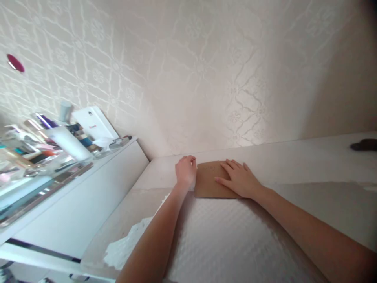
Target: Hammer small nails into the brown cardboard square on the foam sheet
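A flat brown cardboard piece (207,182) lies at the far end of a whitish, bumpy-textured sheet (229,239) that looks like bubble wrap. My right hand (240,179) rests on the cardboard's right part, fingers spread and palm down. At its left edge is my left hand (185,171), with the fingers curled in. Some pale material shows between that hand and the cardboard, but whatever the fingers hold is hidden. Torn-edged white material (128,243) lies to the left of my left forearm.
On the left stands a white cabinet (118,181), its top crowded with bottles, tubes and a white box (96,122). A patterned wall (188,78) rises behind the work surface (291,157). One dark object (364,145) lies at the far right.
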The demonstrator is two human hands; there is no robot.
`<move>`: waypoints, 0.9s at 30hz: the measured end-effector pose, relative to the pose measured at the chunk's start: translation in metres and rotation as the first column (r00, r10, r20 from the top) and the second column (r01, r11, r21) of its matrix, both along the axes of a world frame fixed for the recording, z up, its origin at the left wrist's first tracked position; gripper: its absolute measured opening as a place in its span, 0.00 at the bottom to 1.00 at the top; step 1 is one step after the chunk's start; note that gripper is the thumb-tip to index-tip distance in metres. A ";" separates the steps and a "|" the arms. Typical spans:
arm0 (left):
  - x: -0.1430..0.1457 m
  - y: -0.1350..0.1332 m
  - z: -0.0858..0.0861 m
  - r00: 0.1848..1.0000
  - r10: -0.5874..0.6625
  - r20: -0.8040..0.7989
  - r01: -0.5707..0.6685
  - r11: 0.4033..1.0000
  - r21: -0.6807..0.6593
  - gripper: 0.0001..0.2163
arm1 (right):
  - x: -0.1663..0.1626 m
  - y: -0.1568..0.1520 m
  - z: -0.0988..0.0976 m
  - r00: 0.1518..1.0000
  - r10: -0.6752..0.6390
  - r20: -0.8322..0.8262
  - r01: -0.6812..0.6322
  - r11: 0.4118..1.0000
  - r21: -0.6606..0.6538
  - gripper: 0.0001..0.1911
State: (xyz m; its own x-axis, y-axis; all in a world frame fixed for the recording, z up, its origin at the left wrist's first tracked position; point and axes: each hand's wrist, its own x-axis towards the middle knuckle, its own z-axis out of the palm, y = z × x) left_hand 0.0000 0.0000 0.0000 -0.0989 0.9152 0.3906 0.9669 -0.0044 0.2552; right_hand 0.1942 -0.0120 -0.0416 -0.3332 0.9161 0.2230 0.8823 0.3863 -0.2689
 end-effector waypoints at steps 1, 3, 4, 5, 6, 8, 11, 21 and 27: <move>-0.006 0.001 0.001 0.998 0.061 -0.030 -0.061 0.998 -0.006 0.14 | 0.000 0.000 0.000 1.000 0.000 0.001 0.000 1.000 -0.002 0.42; -0.016 0.002 0.002 0.984 0.158 -0.080 -0.161 0.986 -0.041 0.15 | 0.000 0.001 0.000 1.000 -0.001 0.000 0.001 1.000 -0.002 0.42; -0.019 0.002 0.002 0.977 0.190 -0.101 -0.197 0.978 -0.066 0.15 | 0.000 0.001 0.000 1.000 -0.001 -0.001 0.001 1.000 -0.001 0.42; -0.021 0.001 0.002 0.970 0.211 -0.118 -0.221 0.971 -0.088 0.15 | 0.000 0.001 0.000 1.000 -0.001 -0.003 0.001 1.000 -0.001 0.42; -0.022 0.001 0.002 0.966 0.221 -0.131 -0.235 0.967 -0.101 0.15 | 0.000 0.000 0.000 1.000 0.000 -0.004 0.000 1.000 -0.002 0.42; -0.021 0.000 0.002 0.964 0.223 -0.147 -0.239 0.966 -0.099 0.16 | 0.000 0.000 0.001 1.000 -0.001 -0.001 0.001 1.000 -0.006 0.42; -0.015 -0.003 0.004 0.966 0.200 -0.161 -0.213 0.975 -0.067 0.17 | 0.000 -0.001 0.001 1.000 0.001 0.005 -0.001 1.000 -0.013 0.42; 0.001 -0.010 0.012 0.969 0.138 -0.204 -0.182 0.959 -0.218 0.13 | 0.000 0.000 0.000 1.000 -0.002 -0.009 0.002 1.000 0.004 0.41; 0.007 -0.009 0.003 0.990 -0.007 -0.138 -0.013 0.989 -0.146 0.14 | 0.000 -0.002 0.000 1.000 -0.001 0.002 0.001 1.000 0.020 0.41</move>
State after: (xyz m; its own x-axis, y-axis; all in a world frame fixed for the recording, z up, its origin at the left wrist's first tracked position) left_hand 0.0066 -0.0091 0.0031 -0.0564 0.9633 0.2626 0.9928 0.0262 0.1170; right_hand 0.1939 -0.0138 -0.0412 -0.3326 0.9120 0.2401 0.8834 0.3904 -0.2593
